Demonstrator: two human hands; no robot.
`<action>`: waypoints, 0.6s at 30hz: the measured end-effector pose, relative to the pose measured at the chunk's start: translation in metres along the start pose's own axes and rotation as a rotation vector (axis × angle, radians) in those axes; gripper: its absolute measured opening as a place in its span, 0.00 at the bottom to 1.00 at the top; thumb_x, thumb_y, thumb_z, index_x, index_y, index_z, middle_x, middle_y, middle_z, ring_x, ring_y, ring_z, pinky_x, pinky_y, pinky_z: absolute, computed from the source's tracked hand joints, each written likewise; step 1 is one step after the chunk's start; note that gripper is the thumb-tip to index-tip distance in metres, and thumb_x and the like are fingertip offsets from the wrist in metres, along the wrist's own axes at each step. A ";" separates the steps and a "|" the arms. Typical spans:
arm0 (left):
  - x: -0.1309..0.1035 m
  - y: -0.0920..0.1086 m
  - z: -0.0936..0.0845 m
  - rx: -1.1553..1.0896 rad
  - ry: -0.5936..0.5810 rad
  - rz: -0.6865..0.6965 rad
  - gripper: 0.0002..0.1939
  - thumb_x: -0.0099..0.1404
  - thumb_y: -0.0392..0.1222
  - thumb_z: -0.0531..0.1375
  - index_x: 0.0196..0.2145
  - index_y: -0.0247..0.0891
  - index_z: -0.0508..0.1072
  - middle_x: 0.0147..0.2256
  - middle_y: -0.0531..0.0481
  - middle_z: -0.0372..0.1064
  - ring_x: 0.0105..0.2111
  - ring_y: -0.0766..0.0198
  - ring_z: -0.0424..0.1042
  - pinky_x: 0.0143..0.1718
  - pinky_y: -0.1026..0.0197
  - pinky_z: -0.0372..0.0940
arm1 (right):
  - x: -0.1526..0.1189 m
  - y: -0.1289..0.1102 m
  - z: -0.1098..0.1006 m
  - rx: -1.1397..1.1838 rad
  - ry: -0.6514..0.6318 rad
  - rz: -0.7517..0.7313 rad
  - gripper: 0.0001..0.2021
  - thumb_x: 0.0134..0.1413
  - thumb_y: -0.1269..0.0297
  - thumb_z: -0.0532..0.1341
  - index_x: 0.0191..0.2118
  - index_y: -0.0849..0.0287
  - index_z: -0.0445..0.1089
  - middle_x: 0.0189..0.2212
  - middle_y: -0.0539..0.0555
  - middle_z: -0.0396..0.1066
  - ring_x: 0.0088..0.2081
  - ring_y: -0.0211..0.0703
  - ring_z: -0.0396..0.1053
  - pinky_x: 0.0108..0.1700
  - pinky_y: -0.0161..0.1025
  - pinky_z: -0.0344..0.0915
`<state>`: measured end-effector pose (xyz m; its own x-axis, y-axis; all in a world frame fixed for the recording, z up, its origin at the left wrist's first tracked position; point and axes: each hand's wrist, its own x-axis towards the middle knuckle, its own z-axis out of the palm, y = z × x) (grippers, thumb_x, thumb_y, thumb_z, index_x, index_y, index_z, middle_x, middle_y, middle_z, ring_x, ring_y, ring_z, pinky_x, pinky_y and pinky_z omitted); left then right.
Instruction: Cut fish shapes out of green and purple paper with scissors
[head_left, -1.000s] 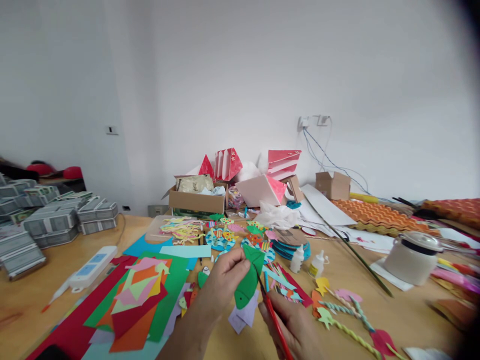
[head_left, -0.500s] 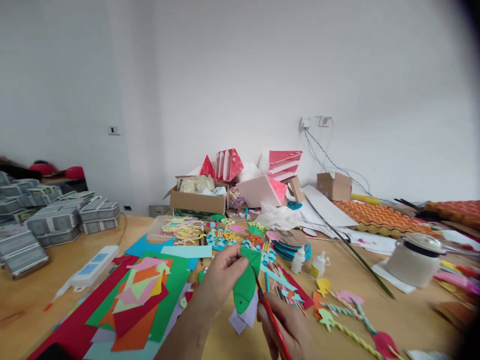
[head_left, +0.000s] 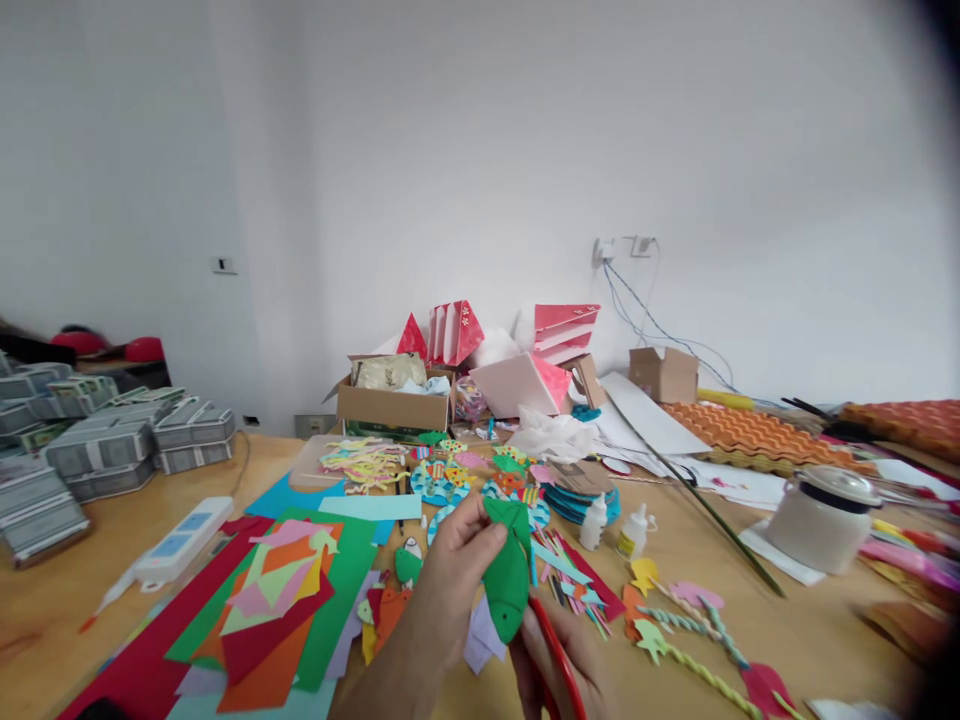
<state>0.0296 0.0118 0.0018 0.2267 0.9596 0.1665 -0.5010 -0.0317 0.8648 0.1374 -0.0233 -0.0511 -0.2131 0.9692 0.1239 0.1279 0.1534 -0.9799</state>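
Observation:
My left hand (head_left: 457, 565) pinches a green paper fish (head_left: 508, 580) near its tail, between thumb and fingers. The fish hangs head down, with a dark drawn outline and a small eye. Red-handled scissors (head_left: 559, 655) are in my right hand (head_left: 536, 650), close beside the fish's head. The blades are mostly hidden behind the fish and my fingers. Below the fish lie lilac paper pieces (head_left: 484, 635). Left of my left wrist are a green-and-white paper fish (head_left: 408, 562) and orange cut-outs (head_left: 391, 610).
Coloured paper sheets (head_left: 277, 600) pile up at left beside a white glue gun (head_left: 184, 545). Two small glue bottles (head_left: 594, 522), twisted paper cords (head_left: 694, 660) and a lidded white pot (head_left: 821, 520) stand or lie to the right. Behind is a cardboard box (head_left: 394, 405).
The green fish has shifted slightly right and down and turned more upright. The scissors have dropped back from its edge, and my right fingers have come near its head. The view has shifted a little.

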 end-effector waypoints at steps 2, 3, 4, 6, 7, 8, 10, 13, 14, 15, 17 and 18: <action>0.000 -0.003 0.000 0.004 0.001 -0.007 0.07 0.52 0.41 0.61 0.28 0.35 0.71 0.21 0.56 0.63 0.21 0.72 0.58 0.23 0.69 0.52 | 0.000 -0.001 0.000 -0.012 0.000 -0.001 0.24 0.52 0.41 0.46 0.24 0.59 0.58 0.09 0.41 0.52 0.11 0.29 0.48 0.14 0.27 0.42; -0.001 -0.003 0.001 0.009 0.000 -0.010 0.07 0.52 0.41 0.61 0.28 0.35 0.71 0.21 0.55 0.63 0.21 0.71 0.58 0.23 0.69 0.52 | 0.000 -0.002 -0.001 -0.016 0.004 -0.001 0.24 0.52 0.41 0.46 0.24 0.59 0.58 0.09 0.42 0.53 0.11 0.29 0.49 0.14 0.27 0.43; -0.001 -0.003 0.001 0.015 -0.003 -0.012 0.08 0.52 0.42 0.61 0.28 0.35 0.71 0.21 0.55 0.63 0.21 0.71 0.58 0.23 0.69 0.53 | 0.000 -0.002 -0.001 -0.016 0.009 -0.004 0.24 0.52 0.41 0.46 0.23 0.59 0.58 0.09 0.42 0.53 0.11 0.29 0.49 0.14 0.27 0.44; -0.002 -0.003 0.002 0.029 -0.005 -0.021 0.08 0.52 0.42 0.61 0.28 0.35 0.71 0.21 0.55 0.62 0.21 0.71 0.58 0.23 0.69 0.52 | 0.000 -0.002 -0.001 -0.009 0.023 -0.009 0.25 0.51 0.40 0.46 0.22 0.58 0.58 0.09 0.42 0.53 0.11 0.29 0.50 0.14 0.27 0.45; -0.003 -0.003 0.001 0.037 -0.006 -0.031 0.08 0.52 0.42 0.61 0.28 0.34 0.71 0.20 0.55 0.62 0.21 0.71 0.58 0.22 0.69 0.51 | -0.001 -0.002 -0.001 -0.003 0.030 -0.014 0.25 0.51 0.40 0.46 0.22 0.58 0.58 0.09 0.42 0.53 0.11 0.29 0.50 0.15 0.27 0.46; -0.003 -0.002 0.001 0.045 -0.008 -0.042 0.08 0.52 0.42 0.61 0.28 0.34 0.71 0.20 0.56 0.61 0.20 0.71 0.57 0.22 0.69 0.51 | -0.001 -0.002 -0.001 0.001 0.036 -0.019 0.25 0.51 0.40 0.47 0.22 0.58 0.58 0.09 0.42 0.53 0.11 0.29 0.51 0.15 0.27 0.46; -0.003 -0.002 0.000 0.060 -0.012 -0.061 0.08 0.52 0.42 0.60 0.29 0.35 0.70 0.20 0.56 0.60 0.19 0.72 0.55 0.20 0.69 0.49 | 0.000 -0.001 -0.001 0.007 0.037 -0.027 0.25 0.51 0.40 0.46 0.24 0.59 0.60 0.10 0.42 0.53 0.12 0.30 0.51 0.14 0.27 0.47; -0.001 -0.004 -0.003 0.065 -0.035 -0.083 0.09 0.51 0.43 0.61 0.28 0.35 0.69 0.19 0.57 0.60 0.18 0.73 0.54 0.19 0.69 0.47 | 0.001 0.002 -0.002 0.044 0.003 -0.051 0.27 0.50 0.39 0.45 0.30 0.61 0.63 0.10 0.43 0.53 0.11 0.30 0.50 0.13 0.27 0.48; 0.000 -0.005 -0.003 0.063 -0.044 -0.092 0.09 0.50 0.43 0.61 0.28 0.35 0.69 0.19 0.57 0.60 0.18 0.73 0.54 0.19 0.69 0.47 | 0.001 0.002 -0.002 0.063 -0.010 -0.056 0.28 0.50 0.38 0.45 0.32 0.61 0.64 0.10 0.42 0.53 0.11 0.30 0.49 0.13 0.27 0.48; 0.000 -0.005 -0.004 0.060 -0.054 -0.102 0.09 0.50 0.43 0.61 0.27 0.35 0.69 0.19 0.57 0.59 0.17 0.73 0.54 0.19 0.69 0.47 | 0.001 0.003 -0.002 0.077 -0.019 -0.059 0.29 0.49 0.38 0.45 0.33 0.61 0.64 0.11 0.42 0.53 0.11 0.30 0.49 0.12 0.26 0.48; 0.001 -0.005 -0.005 0.054 -0.072 -0.112 0.10 0.50 0.43 0.61 0.27 0.34 0.68 0.19 0.57 0.59 0.18 0.74 0.54 0.19 0.69 0.48 | 0.001 0.003 -0.003 0.087 -0.018 -0.060 0.30 0.47 0.36 0.46 0.33 0.62 0.64 0.11 0.42 0.53 0.11 0.29 0.48 0.12 0.26 0.48; 0.001 -0.004 -0.006 0.052 -0.084 -0.109 0.10 0.50 0.43 0.61 0.28 0.34 0.68 0.19 0.57 0.59 0.18 0.74 0.54 0.19 0.69 0.48 | 0.001 0.003 -0.003 0.086 -0.014 -0.059 0.31 0.45 0.34 0.46 0.33 0.62 0.65 0.11 0.42 0.53 0.10 0.29 0.47 0.12 0.26 0.47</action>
<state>0.0271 0.0144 -0.0041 0.3479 0.9314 0.1072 -0.4259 0.0551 0.9031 0.1405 -0.0211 -0.0533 -0.2311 0.9561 0.1803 0.0312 0.1925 -0.9808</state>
